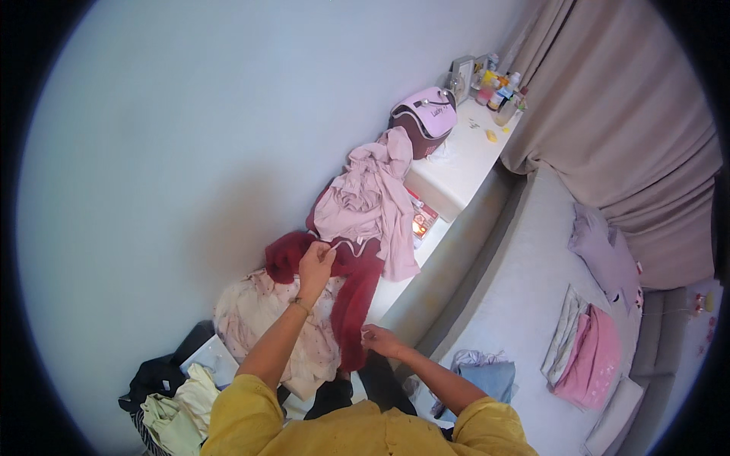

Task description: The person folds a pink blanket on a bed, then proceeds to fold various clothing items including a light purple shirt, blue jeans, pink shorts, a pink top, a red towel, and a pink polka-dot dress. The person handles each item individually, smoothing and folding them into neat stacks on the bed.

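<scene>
A dark red fuzzy garment [355, 302] hangs over the near end of the surface before me, one long part reaching down towards my legs. My left hand [317, 263] pinches a thin white cord [347, 244] at the garment's upper edge. Beside the lower part of the red garment is my right hand [381, 341], its fingers curled; whether they grip the fabric cannot be told. Beyond the cord lies a crumpled pale pink garment [365, 199]. Cream fabric with small dots [296, 336] lies under my left forearm.
A pink and maroon bag [426, 121] stands on the white desk [462, 165], with bottles [501, 94] behind. On the bed [530, 273] at the right are folded pink clothing [590, 359], folded blue clothing [487, 379] and a pillow [607, 251]. Light green clothes [174, 419] are piled lower left.
</scene>
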The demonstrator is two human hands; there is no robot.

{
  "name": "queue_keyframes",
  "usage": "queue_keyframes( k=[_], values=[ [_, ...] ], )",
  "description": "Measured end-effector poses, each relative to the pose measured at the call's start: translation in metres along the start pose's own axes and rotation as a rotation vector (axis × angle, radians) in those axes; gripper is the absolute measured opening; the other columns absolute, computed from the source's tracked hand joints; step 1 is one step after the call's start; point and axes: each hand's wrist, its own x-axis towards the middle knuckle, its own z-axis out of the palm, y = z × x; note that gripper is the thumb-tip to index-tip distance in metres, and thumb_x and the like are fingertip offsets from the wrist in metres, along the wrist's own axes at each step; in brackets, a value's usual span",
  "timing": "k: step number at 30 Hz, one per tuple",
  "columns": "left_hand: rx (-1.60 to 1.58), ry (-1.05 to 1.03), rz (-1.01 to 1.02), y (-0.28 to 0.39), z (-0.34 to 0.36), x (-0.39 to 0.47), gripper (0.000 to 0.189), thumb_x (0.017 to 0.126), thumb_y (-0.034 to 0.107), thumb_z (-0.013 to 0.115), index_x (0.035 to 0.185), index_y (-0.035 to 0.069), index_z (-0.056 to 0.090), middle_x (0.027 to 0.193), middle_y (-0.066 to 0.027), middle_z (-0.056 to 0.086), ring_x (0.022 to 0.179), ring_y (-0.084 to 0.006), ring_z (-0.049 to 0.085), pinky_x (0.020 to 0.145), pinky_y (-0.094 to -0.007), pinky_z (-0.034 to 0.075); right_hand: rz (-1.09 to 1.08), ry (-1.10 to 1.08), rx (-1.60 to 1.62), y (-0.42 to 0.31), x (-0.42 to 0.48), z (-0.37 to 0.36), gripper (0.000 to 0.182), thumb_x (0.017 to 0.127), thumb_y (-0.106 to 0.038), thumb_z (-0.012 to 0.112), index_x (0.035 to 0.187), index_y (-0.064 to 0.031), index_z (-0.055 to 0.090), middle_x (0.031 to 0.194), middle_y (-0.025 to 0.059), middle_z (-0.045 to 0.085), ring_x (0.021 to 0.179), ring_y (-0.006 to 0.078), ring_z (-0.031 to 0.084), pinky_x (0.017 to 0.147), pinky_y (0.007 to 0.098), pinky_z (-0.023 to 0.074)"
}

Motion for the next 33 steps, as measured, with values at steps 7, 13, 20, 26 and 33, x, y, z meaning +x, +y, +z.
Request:
queue_keyframes(
  k=[7, 13, 20, 26, 33],
  values=[
    [0.459, 0.133, 0.09, 0.009, 0.056, 0.082, 0.056, 0.07, 0.024, 0.077, 0.113, 0.001, 0.05, 0.109, -0.0189, 0.055, 0.102, -0.034, 0.053, 0.087, -0.0416, 0.045, 0.038, -0.026, 0.24, 0.044, 0.046, -0.077, 0.034, 0.087, -0.015, 0.061, 0.118, -0.0047, 0.056, 0.092, 0.0062, 0.062, 0.08, 0.0133, 0.061, 0.066, 0.0276, 0.052],
    [0.823, 0.162, 0.153, 0.005, 0.09, 0.155, 0.054, 0.075, 0.025, 0.069, 0.12, 0.001, 0.049, 0.108, -0.0194, 0.057, 0.1, -0.0384, 0.054, 0.086, -0.0453, 0.044, -0.046, 0.141, 0.15, 0.04, 0.066, -0.155, 0.029, 0.088, -0.019, 0.061, 0.115, -0.0083, 0.058, 0.089, 0.0046, 0.063, 0.074, 0.0116, 0.062, 0.06, 0.0252, 0.049],
    [0.136, 0.193, 0.27, 0.106, 0.083, 0.216, 0.02, 0.088, 0.006, 0.046, 0.105, -0.002, 0.055, 0.088, -0.0163, 0.061, 0.08, -0.0257, 0.057, 0.073, -0.0332, 0.045, 0.002, 0.249, 0.403, 0.048, 0.066, -0.255, 0.023, 0.09, -0.016, 0.057, 0.111, -0.0086, 0.059, 0.092, 0.003, 0.065, 0.075, 0.0131, 0.064, 0.06, 0.0264, 0.0495],
    [-0.329, 0.27, 0.284, 0.226, 0.03, 0.224, 0.014, 0.093, 0.004, 0.045, 0.101, 0.001, 0.056, 0.088, -0.0012, 0.059, 0.076, -0.0072, 0.053, 0.067, -0.0225, 0.044, -0.131, 0.399, 0.467, -0.014, 0.078, -0.29, 0.02, 0.091, -0.013, 0.055, 0.11, -0.0067, 0.058, 0.092, 0.004, 0.064, 0.073, 0.0132, 0.063, 0.06, 0.0257, 0.0491],
    [-0.571, 0.12, 0.401, 0.299, -0.048, 0.16, 0.016, 0.095, 0.006, 0.047, 0.109, 0.004, 0.053, 0.1, -0.0015, 0.057, 0.09, -0.0098, 0.055, 0.079, -0.026, 0.047, -0.241, 0.261, 0.431, -0.085, 0.073, -0.259, 0.024, 0.09, -0.014, 0.057, 0.113, -0.0075, 0.056, 0.095, 0.005, 0.064, 0.073, 0.0133, 0.063, 0.06, 0.0251, 0.0488]
  ],
)
